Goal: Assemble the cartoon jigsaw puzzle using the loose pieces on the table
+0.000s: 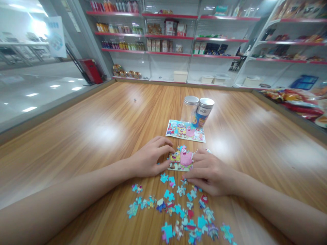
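A partly joined jigsaw puzzle (186,158) lies on the wooden table, showing a pink starfish character and a yellow sponge character. My left hand (152,156) rests at its left edge, fingers curved and apart, thumb and fingertips touching the border. Against the right edge, my right hand (211,172) has its fingers curled and pressed together; whatever is under them is hidden. Loose puzzle pieces (169,195) are scattered below the joined part, mostly light blue. Just beyond the puzzle lies a reference picture card (186,131) with the same characters.
Behind the card stand a clear jar (189,110) with a silver lid and a labelled can (203,112). Shelves (168,35) of goods line the far side. Snack packets (296,102) lie beyond the table's right edge. A tiny object (135,100) sits at the far left.
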